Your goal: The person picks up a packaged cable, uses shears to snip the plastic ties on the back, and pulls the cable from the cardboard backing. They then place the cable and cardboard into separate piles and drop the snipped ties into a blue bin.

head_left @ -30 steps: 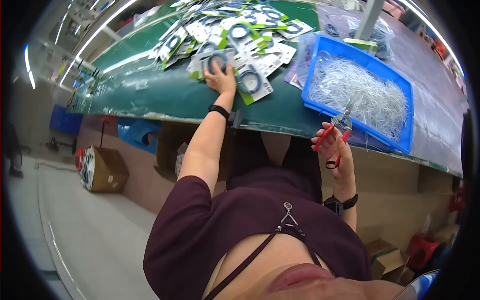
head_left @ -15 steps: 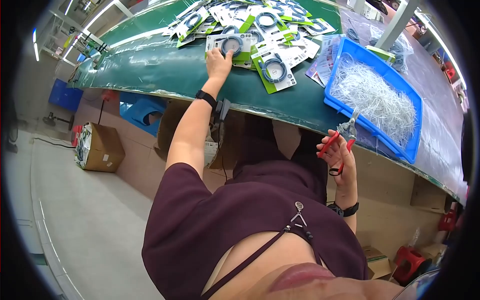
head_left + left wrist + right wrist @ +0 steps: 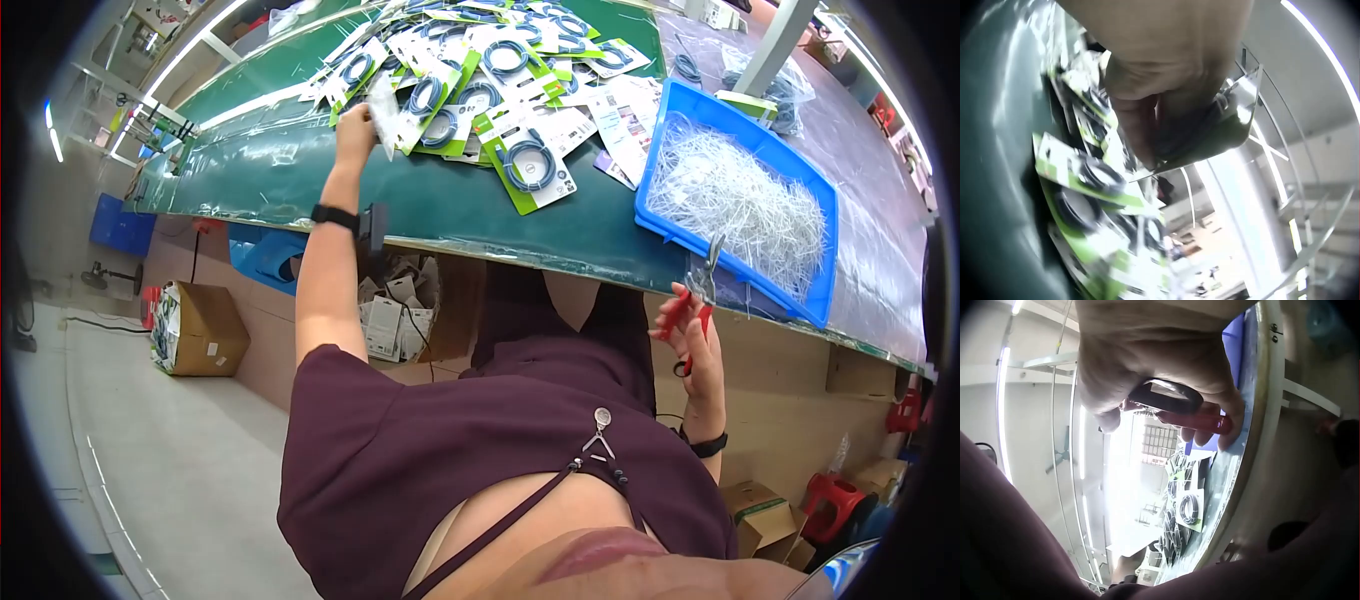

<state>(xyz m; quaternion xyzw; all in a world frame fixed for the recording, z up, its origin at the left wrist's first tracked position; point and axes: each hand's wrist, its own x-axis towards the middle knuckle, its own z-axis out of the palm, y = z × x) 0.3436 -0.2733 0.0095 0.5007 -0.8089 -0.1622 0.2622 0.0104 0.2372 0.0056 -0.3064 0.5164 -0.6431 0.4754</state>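
Observation:
My left hand point(image 3: 354, 138) grips a carded cable pack point(image 3: 384, 116) at the left end of the pile, its card turned nearly edge-on to the head view. In the left wrist view the pack's card point(image 3: 1244, 115) sticks out past the fingers. Behind it lies a heap of similar packs point(image 3: 505, 58), coiled blue-grey cables on white and green cards. One pack point(image 3: 528, 165) lies flat nearest me. My right hand point(image 3: 702, 365) holds red-handled snips point(image 3: 708, 280) before the table edge, blades upward. Their red handle point(image 3: 1207, 422) and a black loop point(image 3: 1169, 397) show in the right wrist view.
A blue tray point(image 3: 652, 218) full of thin clear plastic strips point(image 3: 740, 200) stands at the right, with printed sheets point(image 3: 628, 120) beside it. A metal post point(image 3: 785, 50) rises behind. Under the table is a carton holding white packs point(image 3: 385, 328); another carton point(image 3: 210, 330) stands on the floor.
My left hand has carried the pack leftward and turned it from face-up to nearly edge-on. The right hand still holds the snips in nearly the same place.

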